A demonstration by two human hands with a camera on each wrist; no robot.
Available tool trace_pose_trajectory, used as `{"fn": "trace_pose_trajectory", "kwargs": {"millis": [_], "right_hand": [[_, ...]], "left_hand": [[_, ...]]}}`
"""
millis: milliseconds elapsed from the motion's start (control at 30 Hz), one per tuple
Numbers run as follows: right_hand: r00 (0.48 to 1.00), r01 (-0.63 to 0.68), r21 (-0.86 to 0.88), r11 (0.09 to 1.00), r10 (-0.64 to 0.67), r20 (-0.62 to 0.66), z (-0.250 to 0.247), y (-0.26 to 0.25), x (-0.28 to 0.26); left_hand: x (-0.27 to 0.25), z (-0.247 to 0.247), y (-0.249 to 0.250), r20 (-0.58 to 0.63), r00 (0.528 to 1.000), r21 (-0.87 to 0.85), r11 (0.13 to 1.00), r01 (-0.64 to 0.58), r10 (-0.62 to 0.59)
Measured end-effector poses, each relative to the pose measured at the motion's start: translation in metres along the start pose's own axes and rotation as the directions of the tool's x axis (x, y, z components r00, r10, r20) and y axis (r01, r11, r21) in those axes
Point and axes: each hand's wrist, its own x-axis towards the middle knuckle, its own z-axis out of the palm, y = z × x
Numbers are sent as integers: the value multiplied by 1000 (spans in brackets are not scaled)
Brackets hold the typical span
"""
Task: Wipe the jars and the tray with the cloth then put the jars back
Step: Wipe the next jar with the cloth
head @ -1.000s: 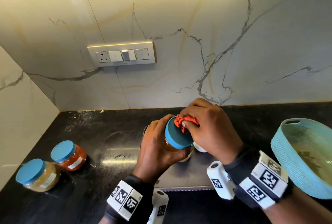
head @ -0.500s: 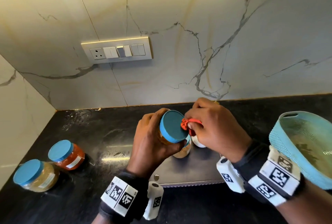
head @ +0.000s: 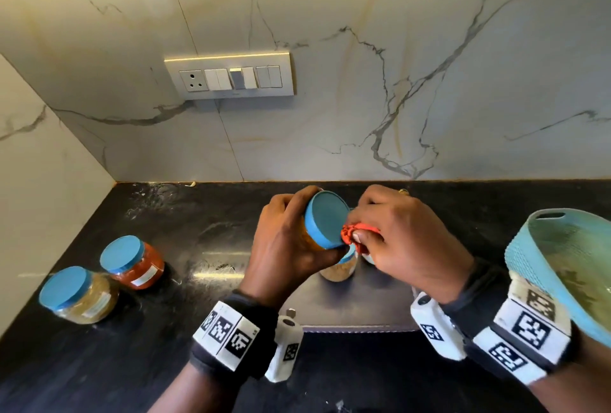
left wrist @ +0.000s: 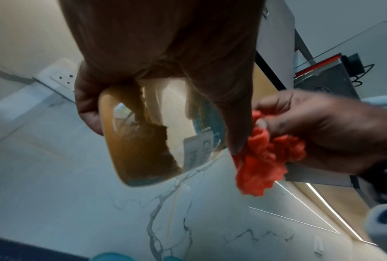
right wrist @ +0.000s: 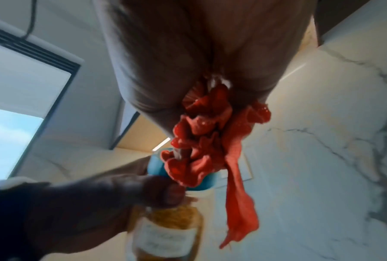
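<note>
My left hand (head: 291,247) grips a blue-lidded jar (head: 325,224) of orange-brown powder, lifted and tilted so its lid faces me. My right hand (head: 406,237) holds a bunched red cloth (head: 352,235) against the lid's right rim. The left wrist view shows the jar's body (left wrist: 147,139) and label beside the cloth (left wrist: 264,159). In the right wrist view the cloth (right wrist: 205,141) hangs over the blue lid (right wrist: 201,180). Below the hands, a dark metal tray (head: 350,310) bears another blue-lidded jar (head: 342,268). Two more jars, one red (head: 132,262) and one yellowish (head: 79,293), stand at the left.
A light blue plastic basket (head: 562,267) stands at the right edge, close to my right wrist. The black counter (head: 198,240) meets a marble wall with a switch panel (head: 231,76). Another marble wall closes off the left side.
The jar has tilted so its lid faces me more. The cloth has slid from the lid's top down to its right rim. Both hands have risen slightly.
</note>
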Motion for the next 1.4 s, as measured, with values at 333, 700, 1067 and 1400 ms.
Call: {"fn": "trace_pose_trajectory", "kwargs": {"millis": [333,700,1067,1400], "right_hand": [[991,79,98,992,-67,-120,-4,-20,13],[974,-137,0,991,135,-180,-2,4,33],[996,82,8,997,-81,-34,-5,-28,11],[983,-128,-29,991,123,-133,5,9,18]], "left_hand": [[8,5,12,-21,1000,-31,999,9,-10],[1,11,21,-30,999,69,997,-39,41],[-2,-2,6,59,994,220,972,79,-94],[-2,11,18,31,999,58,998,7,-9]]}}
